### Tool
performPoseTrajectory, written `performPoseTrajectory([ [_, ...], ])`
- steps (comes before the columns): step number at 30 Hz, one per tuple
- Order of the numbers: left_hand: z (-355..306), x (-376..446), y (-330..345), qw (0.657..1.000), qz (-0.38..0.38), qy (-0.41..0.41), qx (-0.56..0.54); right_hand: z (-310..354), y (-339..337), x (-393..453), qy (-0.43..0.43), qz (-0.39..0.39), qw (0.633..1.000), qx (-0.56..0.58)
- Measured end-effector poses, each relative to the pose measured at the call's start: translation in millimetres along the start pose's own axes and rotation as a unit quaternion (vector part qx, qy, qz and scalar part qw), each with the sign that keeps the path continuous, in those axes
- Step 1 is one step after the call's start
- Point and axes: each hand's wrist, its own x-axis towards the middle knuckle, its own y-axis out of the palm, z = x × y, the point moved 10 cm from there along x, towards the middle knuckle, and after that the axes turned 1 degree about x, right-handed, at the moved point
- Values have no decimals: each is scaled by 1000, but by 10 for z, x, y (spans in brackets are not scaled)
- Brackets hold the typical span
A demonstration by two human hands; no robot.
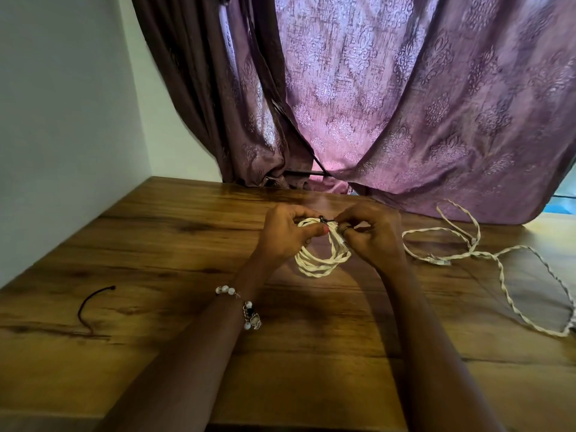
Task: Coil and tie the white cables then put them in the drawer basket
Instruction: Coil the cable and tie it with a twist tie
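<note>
A coiled white twisted cable (318, 261) hangs just above the wooden table (174, 244), held between both hands. My left hand (285, 233) grips the coil's top left side with thumb across it. My right hand (371, 233) pinches the coil's right side and a small black tie (324, 219) at the top of the coil. A second white twisted cable (473, 251) lies loose and uncoiled on the table to the right, with a plug end near its middle. No drawer basket is in view.
A dark spare tie (90, 307) lies on the table at the left. Purple patterned curtains (405, 104) hang down onto the table's far edge. A white wall (62, 120) borders the table on the left.
</note>
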Motion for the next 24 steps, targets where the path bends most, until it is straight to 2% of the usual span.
performPoseTrajectory([
  [24, -37, -19, -50, 1000, -19, 1, 20, 92, 39, -36, -28, -18, 998, -60],
])
